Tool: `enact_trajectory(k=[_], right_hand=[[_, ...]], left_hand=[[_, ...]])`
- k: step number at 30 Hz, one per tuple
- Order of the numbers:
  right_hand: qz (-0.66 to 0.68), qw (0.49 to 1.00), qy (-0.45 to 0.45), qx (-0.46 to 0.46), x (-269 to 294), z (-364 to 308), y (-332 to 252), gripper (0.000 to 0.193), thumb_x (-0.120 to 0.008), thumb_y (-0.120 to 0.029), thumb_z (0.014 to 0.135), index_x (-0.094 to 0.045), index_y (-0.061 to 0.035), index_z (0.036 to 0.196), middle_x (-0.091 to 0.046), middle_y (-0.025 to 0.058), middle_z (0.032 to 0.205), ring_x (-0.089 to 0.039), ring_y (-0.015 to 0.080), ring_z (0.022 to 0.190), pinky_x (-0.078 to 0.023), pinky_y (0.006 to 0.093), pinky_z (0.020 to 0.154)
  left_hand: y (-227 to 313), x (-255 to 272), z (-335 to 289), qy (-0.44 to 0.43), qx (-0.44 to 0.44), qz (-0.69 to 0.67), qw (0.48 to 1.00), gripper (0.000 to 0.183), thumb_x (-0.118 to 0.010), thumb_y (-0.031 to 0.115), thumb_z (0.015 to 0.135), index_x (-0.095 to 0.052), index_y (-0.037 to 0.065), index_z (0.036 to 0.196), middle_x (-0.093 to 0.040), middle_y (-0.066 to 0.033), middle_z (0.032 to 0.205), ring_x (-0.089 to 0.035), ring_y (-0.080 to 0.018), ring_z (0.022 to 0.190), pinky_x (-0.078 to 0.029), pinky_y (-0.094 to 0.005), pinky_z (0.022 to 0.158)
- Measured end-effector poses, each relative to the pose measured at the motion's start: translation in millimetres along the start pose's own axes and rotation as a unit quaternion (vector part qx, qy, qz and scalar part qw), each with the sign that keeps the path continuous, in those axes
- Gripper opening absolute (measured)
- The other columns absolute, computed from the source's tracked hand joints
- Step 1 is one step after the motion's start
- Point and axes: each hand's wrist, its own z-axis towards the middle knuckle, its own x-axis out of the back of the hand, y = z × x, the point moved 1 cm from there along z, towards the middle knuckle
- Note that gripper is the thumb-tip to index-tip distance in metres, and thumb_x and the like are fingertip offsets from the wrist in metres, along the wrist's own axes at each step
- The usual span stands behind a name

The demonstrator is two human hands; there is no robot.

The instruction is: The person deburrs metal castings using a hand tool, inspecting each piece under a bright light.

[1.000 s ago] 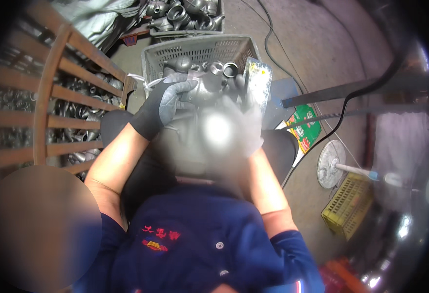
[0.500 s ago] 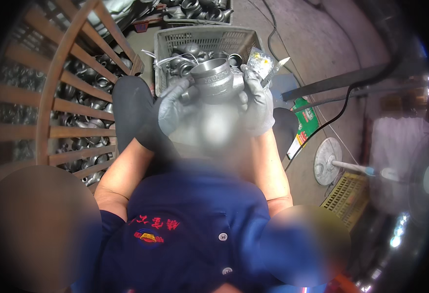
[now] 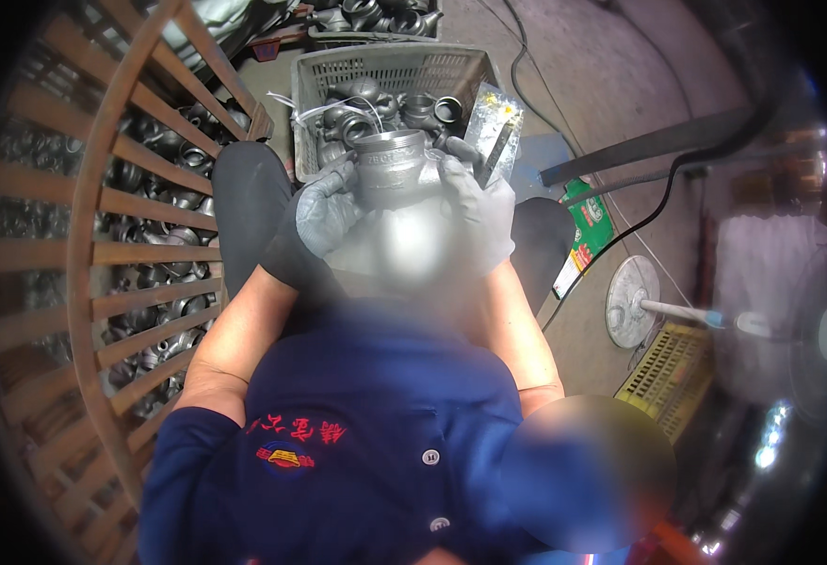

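Observation:
A grey cast-metal pipe fitting (image 3: 390, 177) with a round threaded mouth is held between my two gloved hands, its mouth facing up and away. My left hand (image 3: 327, 215), in a grey glove, closes around the left side of it. My right hand (image 3: 478, 205), gloved too, grips the right side near a short side branch, with fingers bent over it. The lower part of the fitting is blurred. Just beyond my right hand is a clear plastic bag (image 3: 498, 111) with yellow bits and a dark flat strip; whether my hand touches it I cannot tell.
Ahead stands a grey plastic crate (image 3: 390, 58) of metal fittings (image 3: 423, 108), with another crate (image 3: 376, 36) behind. A rusty slatted cage (image 3: 84, 235) of fittings is on the left. To the right are a black cable (image 3: 663, 212), a round-based stand (image 3: 632, 301) and a yellow crate (image 3: 666, 377).
The fitting has come slightly lower and closer to me with both hands, its mouth tipped further away. My right hand has shifted left and its fingers now curl more.

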Motion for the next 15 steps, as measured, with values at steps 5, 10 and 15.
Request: enact_trajectory(k=[5,10,15], right_hand=[[-0.034,0.999,-0.004,0.027,-2.9,-1.0,0.7,0.033,-0.069,-0.013,0.089,-0.062,0.0018,0.118,-0.065,0.0020,0.081,-0.053,0.0022,0.056,-0.040,0.0176,0.045],[-0.091,0.987,-0.056,0.121,-3.5,4.4,-9.9,0.030,-0.069,-0.010,0.087,-0.064,0.0026,0.114,-0.067,0.0051,0.095,-0.060,0.0065,0.081,-0.050,0.0208,0.071],[-0.189,0.975,-0.106,0.047,4.6,11.3,-25.1,0.034,-0.071,-0.011,0.085,-0.064,0.0013,0.116,-0.067,0.0059,0.103,-0.060,0.0097,0.093,-0.049,0.0245,0.084]], left_hand=[[1.5,0.1,0.2,-0.022,0.026,-0.019,0.999,0.043,-0.038,0.008,0.099,-0.038,-0.001,0.141,-0.054,-0.0167,0.131,-0.055,-0.0278,0.120,-0.044,-0.0461,0.105],[23.0,-32.9,-15.9,0.003,-0.076,0.288,0.955,0.046,-0.045,0.008,0.096,-0.040,-0.001,0.140,-0.056,-0.0149,0.129,-0.055,-0.0234,0.119,-0.043,-0.0379,0.103],[40.0,-63.3,-38.2,-0.056,-0.043,0.498,0.864,0.052,-0.062,0.014,0.089,-0.048,-0.002,0.136,-0.057,-0.0124,0.127,-0.054,-0.0170,0.117,-0.042,-0.0304,0.100]])
